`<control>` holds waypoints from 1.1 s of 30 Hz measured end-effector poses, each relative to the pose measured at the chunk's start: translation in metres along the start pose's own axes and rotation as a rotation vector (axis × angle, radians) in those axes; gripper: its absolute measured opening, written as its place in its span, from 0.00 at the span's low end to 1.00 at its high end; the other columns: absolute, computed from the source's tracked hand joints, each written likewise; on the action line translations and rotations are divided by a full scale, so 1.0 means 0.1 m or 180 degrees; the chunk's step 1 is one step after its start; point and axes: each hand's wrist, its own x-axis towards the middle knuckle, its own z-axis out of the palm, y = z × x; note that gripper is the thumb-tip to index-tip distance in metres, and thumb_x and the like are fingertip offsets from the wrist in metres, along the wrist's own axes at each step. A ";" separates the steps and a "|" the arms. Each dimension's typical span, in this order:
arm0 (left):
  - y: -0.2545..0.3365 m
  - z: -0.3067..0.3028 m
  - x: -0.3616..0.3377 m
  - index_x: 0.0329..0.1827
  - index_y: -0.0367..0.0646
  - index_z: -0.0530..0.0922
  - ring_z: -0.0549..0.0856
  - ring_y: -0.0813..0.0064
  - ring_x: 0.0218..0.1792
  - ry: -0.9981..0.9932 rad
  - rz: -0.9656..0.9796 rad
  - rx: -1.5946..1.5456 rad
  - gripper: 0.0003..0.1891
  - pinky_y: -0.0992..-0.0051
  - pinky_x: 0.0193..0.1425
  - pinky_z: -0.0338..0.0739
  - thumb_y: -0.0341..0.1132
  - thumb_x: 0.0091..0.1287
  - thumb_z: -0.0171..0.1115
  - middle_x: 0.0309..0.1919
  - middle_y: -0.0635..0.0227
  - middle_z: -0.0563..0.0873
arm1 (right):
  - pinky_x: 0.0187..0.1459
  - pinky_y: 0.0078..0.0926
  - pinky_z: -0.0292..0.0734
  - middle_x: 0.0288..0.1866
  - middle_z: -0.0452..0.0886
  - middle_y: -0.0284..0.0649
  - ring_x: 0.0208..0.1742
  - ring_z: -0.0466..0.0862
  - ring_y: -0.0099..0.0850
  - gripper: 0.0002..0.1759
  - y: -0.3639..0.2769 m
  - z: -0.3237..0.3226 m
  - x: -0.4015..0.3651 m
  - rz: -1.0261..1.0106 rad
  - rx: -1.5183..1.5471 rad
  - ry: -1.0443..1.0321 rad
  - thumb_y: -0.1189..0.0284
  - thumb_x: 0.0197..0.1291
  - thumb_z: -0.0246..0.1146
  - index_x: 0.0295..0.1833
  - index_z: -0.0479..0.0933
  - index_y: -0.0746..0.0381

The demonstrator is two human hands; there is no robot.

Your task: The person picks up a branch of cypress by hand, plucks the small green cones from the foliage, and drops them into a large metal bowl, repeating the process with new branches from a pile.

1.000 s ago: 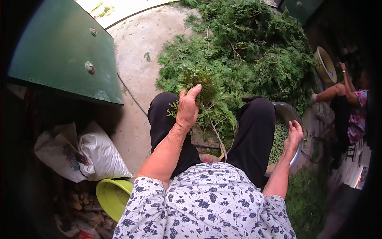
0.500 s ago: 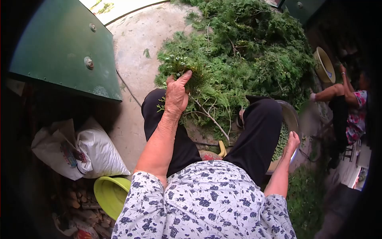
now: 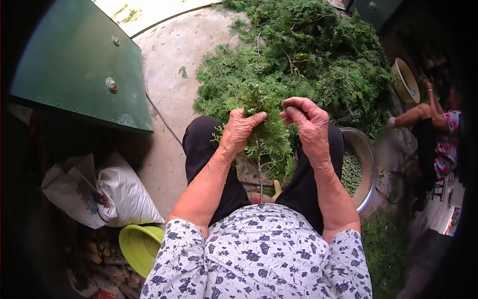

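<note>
My left hand (image 3: 239,130) grips a green conifer sprig (image 3: 259,109) between thumb and fingers, above my knees. The sprig's bare stem runs down toward my lap. Just right of it is my right hand (image 3: 311,124), fingers curled and thumb against the fingertips; whatever lies between them is too small to make out. Beside my right knee a metal basin (image 3: 369,164) holds many small green cones (image 3: 350,172).
A large heap of conifer branches (image 3: 318,65) lies ahead. Green metal box (image 3: 79,65), white sack (image 3: 124,192) and lime-green basin (image 3: 130,249) are at left. At right another person (image 3: 440,122) sits near a yellowish basin (image 3: 400,79).
My right hand has moved from the metal basin's rim up beside the sprig. My left hand has shifted right and slightly down with the sprig, whose stem now points straighter toward me.
</note>
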 end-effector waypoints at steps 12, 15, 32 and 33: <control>0.03 0.08 -0.08 0.48 0.39 0.78 0.76 0.86 0.36 -0.0313 0.0132 0.1534 0.14 0.81 0.40 0.72 0.35 0.62 0.63 0.36 0.76 0.81 | 0.30 0.19 0.73 0.30 0.79 0.37 0.28 0.77 0.20 0.08 0.52 0.22 0.11 -0.0084 -0.0842 0.0383 0.76 0.51 0.64 0.38 0.77 0.67; -0.08 0.02 -0.03 0.48 0.38 0.78 0.76 0.86 0.37 -0.0128 0.0253 0.1299 0.13 0.82 0.42 0.72 0.34 0.63 0.62 0.37 0.75 0.82 | 0.26 0.15 0.72 0.30 0.79 0.36 0.25 0.76 0.18 0.06 0.46 0.23 0.08 0.0409 -0.0219 0.0466 0.76 0.53 0.63 0.37 0.76 0.66; -0.15 0.03 -0.01 0.37 0.38 0.82 0.75 0.88 0.27 0.0077 0.0150 0.0585 0.05 0.83 0.31 0.70 0.29 0.59 0.65 0.29 0.77 0.82 | 0.25 0.14 0.68 0.30 0.76 0.31 0.25 0.74 0.18 0.05 0.29 0.13 0.00 0.0865 0.0378 -0.0096 0.78 0.55 0.62 0.38 0.79 0.65; -0.13 0.05 -0.03 0.35 0.38 0.82 0.75 0.89 0.27 0.0061 0.0135 0.0709 0.04 0.83 0.30 0.70 0.29 0.59 0.65 0.28 0.78 0.82 | 0.28 0.17 0.70 0.30 0.77 0.32 0.27 0.75 0.20 0.05 0.32 0.17 0.00 0.0297 -0.0298 -0.0082 0.78 0.53 0.63 0.38 0.79 0.65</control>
